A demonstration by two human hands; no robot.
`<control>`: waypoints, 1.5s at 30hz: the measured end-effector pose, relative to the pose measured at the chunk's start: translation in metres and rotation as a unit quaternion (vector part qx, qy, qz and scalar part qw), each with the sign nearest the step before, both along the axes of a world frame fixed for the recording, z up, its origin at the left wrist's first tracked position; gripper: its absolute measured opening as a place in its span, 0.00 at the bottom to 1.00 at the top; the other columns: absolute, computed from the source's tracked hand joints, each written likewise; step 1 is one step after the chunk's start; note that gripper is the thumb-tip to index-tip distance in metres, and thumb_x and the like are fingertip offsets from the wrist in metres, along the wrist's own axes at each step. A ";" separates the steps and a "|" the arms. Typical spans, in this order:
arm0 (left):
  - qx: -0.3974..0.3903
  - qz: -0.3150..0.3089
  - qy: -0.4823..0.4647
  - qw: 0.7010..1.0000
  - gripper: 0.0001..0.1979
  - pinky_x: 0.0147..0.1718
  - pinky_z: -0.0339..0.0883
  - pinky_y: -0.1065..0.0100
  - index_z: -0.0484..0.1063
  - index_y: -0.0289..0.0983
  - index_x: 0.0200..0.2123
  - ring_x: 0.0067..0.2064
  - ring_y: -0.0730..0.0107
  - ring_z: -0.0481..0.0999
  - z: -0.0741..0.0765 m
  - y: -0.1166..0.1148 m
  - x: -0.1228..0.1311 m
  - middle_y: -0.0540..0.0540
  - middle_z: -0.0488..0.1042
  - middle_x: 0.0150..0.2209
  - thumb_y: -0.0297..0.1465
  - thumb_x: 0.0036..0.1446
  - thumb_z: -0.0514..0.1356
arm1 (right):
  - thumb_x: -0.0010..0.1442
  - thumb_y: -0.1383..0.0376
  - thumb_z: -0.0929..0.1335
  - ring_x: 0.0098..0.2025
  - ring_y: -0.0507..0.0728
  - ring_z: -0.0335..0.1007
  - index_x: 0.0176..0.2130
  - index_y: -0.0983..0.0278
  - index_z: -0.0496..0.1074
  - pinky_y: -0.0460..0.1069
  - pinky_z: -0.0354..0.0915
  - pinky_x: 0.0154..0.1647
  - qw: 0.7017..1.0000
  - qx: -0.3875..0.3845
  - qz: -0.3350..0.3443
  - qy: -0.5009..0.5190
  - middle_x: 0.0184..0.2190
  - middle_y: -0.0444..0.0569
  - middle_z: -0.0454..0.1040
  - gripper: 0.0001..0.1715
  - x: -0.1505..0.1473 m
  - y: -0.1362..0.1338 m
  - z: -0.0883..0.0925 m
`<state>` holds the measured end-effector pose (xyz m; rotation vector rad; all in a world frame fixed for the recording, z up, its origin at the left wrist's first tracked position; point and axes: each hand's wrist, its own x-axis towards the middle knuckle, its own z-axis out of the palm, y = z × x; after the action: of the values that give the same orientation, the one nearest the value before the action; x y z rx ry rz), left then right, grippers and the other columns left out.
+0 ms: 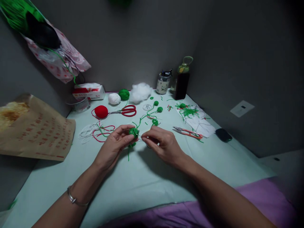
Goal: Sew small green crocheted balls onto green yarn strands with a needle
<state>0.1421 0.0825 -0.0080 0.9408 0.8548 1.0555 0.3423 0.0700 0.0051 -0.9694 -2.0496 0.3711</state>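
Observation:
My left hand [118,139] pinches a small green crocheted ball [133,132] between thumb and fingers. Green yarn tails hang below it. At its right, my right hand [163,141] is closed with thumb and fingertips together on a thin strand [140,137] that runs to the ball; whether it is thread, wire or a needle is too fine to tell. Just beyond the hands lie more green crocheted pieces, among them a small ball [160,109] and a curled piece [155,122], joined by green yarn.
Red-handled scissors [128,110] lie by red [101,111], white [114,98] and green [123,94] yarn balls. White stuffing [140,92], a pen cup [163,83] and a bottle [182,82] stand behind. Thread snips [187,132] and yarn scraps [190,111] lie right, a paper bag [45,133] left.

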 end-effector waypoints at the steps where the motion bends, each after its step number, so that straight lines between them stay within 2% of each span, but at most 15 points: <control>1: 0.001 0.001 0.002 1.000 0.16 0.47 0.71 0.68 0.76 0.40 0.45 0.41 0.71 0.78 0.000 0.000 0.000 0.48 0.78 0.41 0.30 0.52 0.71 | 0.66 0.69 0.67 0.27 0.49 0.62 0.36 0.66 0.77 0.46 0.57 0.29 1.000 -0.003 0.000 -0.003 0.26 0.45 0.69 0.08 0.000 0.000 0.000; 8: 0.013 0.014 0.035 0.999 0.16 0.44 0.70 0.69 0.76 0.39 0.44 0.39 0.72 0.78 -0.001 -0.001 0.001 0.48 0.79 0.41 0.31 0.52 0.71 | 0.65 0.69 0.67 0.28 0.50 0.63 0.35 0.65 0.76 0.47 0.58 0.31 0.998 -0.056 0.000 0.000 0.27 0.45 0.70 0.08 -0.003 -0.002 0.002; 13: 0.002 0.011 0.011 1.000 0.15 0.46 0.71 0.67 0.76 0.38 0.42 0.41 0.70 0.78 0.001 -0.002 0.002 0.48 0.79 0.40 0.30 0.50 0.72 | 0.64 0.69 0.68 0.31 0.51 0.67 0.34 0.64 0.75 0.47 0.60 0.33 0.990 -0.119 0.003 0.074 0.30 0.46 0.74 0.06 -0.008 -0.003 0.001; 20: 0.016 0.019 0.003 1.000 0.14 0.42 0.71 0.70 0.75 0.38 0.39 0.39 0.71 0.78 0.000 -0.001 0.005 0.49 0.79 0.39 0.30 0.49 0.73 | 0.62 0.68 0.69 0.30 0.51 0.67 0.32 0.64 0.75 0.46 0.60 0.33 0.974 -0.179 0.002 0.138 0.29 0.45 0.74 0.06 -0.013 -0.003 -0.001; 25: 0.055 0.039 0.032 0.997 0.14 0.38 0.68 0.73 0.74 0.39 0.38 0.37 0.73 0.75 -0.004 -0.003 0.007 0.51 0.78 0.37 0.29 0.49 0.73 | 0.61 0.67 0.69 0.29 0.50 0.65 0.31 0.64 0.74 0.46 0.59 0.31 0.962 -0.216 -0.001 0.165 0.27 0.44 0.72 0.07 -0.015 -0.003 -0.001; 30: 0.110 0.058 0.072 0.990 0.12 0.40 0.67 0.72 0.76 0.40 0.37 0.40 0.71 0.75 -0.005 -0.005 0.008 0.51 0.76 0.38 0.28 0.49 0.72 | 0.60 0.64 0.70 0.27 0.50 0.62 0.29 0.64 0.72 0.45 0.57 0.29 0.947 -0.268 -0.005 0.179 0.24 0.43 0.69 0.09 -0.014 0.001 -0.004; 34: 0.131 0.077 0.125 0.980 0.11 0.41 0.69 0.67 0.78 0.40 0.38 0.40 0.67 0.76 -0.004 -0.009 0.010 0.49 0.77 0.39 0.28 0.49 0.72 | 0.60 0.66 0.68 0.25 0.50 0.61 0.33 0.64 0.69 0.45 0.57 0.28 0.935 -0.307 0.015 0.174 0.23 0.40 0.67 0.03 -0.012 0.004 -0.010; 36: 0.163 0.085 0.152 0.971 0.11 0.45 0.68 0.66 0.79 0.41 0.38 0.43 0.64 0.76 -0.004 -0.010 0.011 0.48 0.76 0.40 0.28 0.50 0.71 | 0.61 0.67 0.66 0.27 0.50 0.64 0.35 0.63 0.67 0.45 0.60 0.29 0.939 -0.297 0.028 0.170 0.25 0.41 0.68 0.01 -0.012 0.004 -0.012; 39: 0.204 0.085 0.177 0.959 0.10 0.47 0.67 0.65 0.80 0.42 0.39 0.46 0.62 0.75 -0.005 -0.009 0.010 0.47 0.75 0.42 0.27 0.51 0.70 | 0.63 0.65 0.66 0.30 0.51 0.66 0.35 0.62 0.66 0.46 0.62 0.33 0.959 -0.241 0.021 0.145 0.29 0.43 0.70 0.03 -0.014 0.001 -0.013; 45: 0.209 0.058 0.195 0.956 0.10 0.47 0.67 0.63 0.80 0.43 0.41 0.45 0.62 0.74 -0.008 -0.008 0.009 0.46 0.74 0.44 0.27 0.53 0.68 | 0.66 0.65 0.65 0.29 0.51 0.66 0.35 0.62 0.69 0.47 0.61 0.33 0.989 -0.138 0.001 0.059 0.29 0.46 0.73 0.06 -0.015 -0.001 -0.013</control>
<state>0.1509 0.0749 -0.0158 1.5063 1.0384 1.1988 0.3272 0.0692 -0.0080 -1.0824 -1.9231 0.7110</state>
